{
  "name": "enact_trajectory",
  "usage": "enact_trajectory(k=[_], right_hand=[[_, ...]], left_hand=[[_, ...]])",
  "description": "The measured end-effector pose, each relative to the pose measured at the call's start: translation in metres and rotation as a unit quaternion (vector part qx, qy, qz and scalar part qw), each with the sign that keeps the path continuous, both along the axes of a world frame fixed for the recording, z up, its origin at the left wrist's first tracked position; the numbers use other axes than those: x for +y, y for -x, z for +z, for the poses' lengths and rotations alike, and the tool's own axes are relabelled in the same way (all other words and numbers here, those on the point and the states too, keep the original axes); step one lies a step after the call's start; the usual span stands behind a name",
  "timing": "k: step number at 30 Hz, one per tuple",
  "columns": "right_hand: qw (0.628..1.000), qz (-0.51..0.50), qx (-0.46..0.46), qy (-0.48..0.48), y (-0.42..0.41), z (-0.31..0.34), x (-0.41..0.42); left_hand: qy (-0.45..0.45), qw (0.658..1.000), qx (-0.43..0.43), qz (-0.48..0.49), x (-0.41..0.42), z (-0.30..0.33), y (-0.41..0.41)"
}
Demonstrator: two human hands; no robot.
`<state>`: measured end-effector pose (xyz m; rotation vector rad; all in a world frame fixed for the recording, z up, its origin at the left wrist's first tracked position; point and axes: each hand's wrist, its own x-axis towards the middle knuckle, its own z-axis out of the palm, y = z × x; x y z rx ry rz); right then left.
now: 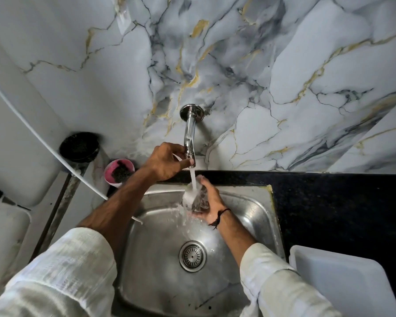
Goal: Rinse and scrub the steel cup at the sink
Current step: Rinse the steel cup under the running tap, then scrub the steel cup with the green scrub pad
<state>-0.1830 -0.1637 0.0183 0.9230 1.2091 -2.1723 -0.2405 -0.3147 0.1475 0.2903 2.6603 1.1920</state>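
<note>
Two hands work over the steel sink [258,216], both arms in pale sleeves. Far out to the left of the left hand sits a black round container [79,146], and nearer to that hand a pink cup [119,171] with dark matter inside. The left hand [167,162] is curled around the lower end of the chrome tap [189,143], thumb and fingers closed on it near the spout. Water [193,179] falls from the spout, just right of that hand, straight onto the steel cup [196,197]. The right hand [209,200] grips the cup from its far side, fingers wrapped around its wall, holding it tilted above the basin; a dark thread circles that wrist. Below both hands lies the drain [192,256]. Right of the right arm, on the black counter [341,209], rests a white tray [343,280].
</note>
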Motion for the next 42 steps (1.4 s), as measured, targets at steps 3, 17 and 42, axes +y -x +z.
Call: enact_trajectory(k=[3,17,42], right_hand=[[0.999,-0.043,0.015,-0.018,0.007,0.016,-0.012],[0.971,0.106,0.110,-0.183,-0.028,0.001,0.002],[0.927,-0.105,0.212,-0.290,-0.134,0.078,0.138]], left_hand=[[-0.007,1.000,0.000,0.001,-0.001,-0.002,0.001],[0.117,0.986,0.072,0.091,0.016,0.002,-0.010],[-0.327,0.913,-0.237,-0.048,0.102,-0.054,-0.155]])
